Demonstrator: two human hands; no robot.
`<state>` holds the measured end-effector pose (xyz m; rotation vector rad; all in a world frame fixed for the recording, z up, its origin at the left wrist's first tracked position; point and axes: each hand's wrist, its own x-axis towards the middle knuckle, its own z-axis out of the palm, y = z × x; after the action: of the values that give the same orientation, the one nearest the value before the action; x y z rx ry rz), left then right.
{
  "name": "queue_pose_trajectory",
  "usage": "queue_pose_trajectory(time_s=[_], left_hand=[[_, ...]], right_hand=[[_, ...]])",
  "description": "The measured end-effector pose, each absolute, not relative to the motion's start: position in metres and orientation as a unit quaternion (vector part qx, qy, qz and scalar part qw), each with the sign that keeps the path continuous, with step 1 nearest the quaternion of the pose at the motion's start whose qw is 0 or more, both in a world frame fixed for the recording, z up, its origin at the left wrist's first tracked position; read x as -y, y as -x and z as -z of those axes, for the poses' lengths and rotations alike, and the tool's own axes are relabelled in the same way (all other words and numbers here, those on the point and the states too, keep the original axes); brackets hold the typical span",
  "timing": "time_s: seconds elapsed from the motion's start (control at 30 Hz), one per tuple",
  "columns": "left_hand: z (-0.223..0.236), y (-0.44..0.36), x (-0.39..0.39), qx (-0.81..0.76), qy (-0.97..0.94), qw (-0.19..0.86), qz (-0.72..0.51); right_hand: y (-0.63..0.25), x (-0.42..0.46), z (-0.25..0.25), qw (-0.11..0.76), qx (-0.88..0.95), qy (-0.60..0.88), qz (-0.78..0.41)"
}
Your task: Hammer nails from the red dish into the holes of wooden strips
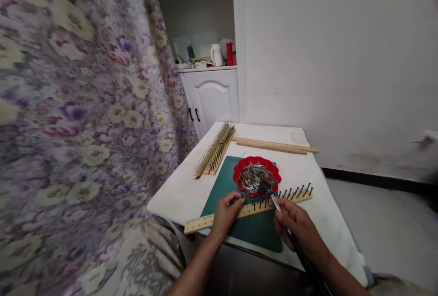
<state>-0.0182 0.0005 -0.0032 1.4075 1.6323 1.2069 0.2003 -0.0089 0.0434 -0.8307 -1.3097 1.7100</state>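
Note:
My right hand (pixel 296 223) is wrapped round the handle of a hammer (pixel 273 200); its dark head is over the near rim of the red plate. Under it runs a wooden strip (pixel 201 224) with holes, lying across a green mat (pixel 263 232). Dark nails (pixel 290 193) stand in the strip's right part, some tilted. My left hand (pixel 227 211) is at the strip's middle, thumb and fingers pinched on what looks like a nail (pixel 242 196), mostly hidden by the fingertips. Loose nails (pixel 255 176) fill the scalloped red plate (pixel 276 175) beyond the strip.
Two nail-studded strips (pixel 215 152) lie at the table's far left. More wooden strips (pixel 273 145) lie along the back of the white table (pixel 178 191). A floral curtain (pixel 102 104) hangs to the left, with a white cabinet (pixel 214 100) and a wall behind.

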Motion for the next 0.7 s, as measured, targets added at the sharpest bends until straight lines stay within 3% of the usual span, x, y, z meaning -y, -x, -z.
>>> queue_pose_trajectory(time_s=[0.7], left_hand=[[0.002,0.014,0.003,-0.603,-0.636,0.248,-0.413]], right_hand=[[-0.18,0.021,-0.046,0.363,0.526,0.317,-0.701]])
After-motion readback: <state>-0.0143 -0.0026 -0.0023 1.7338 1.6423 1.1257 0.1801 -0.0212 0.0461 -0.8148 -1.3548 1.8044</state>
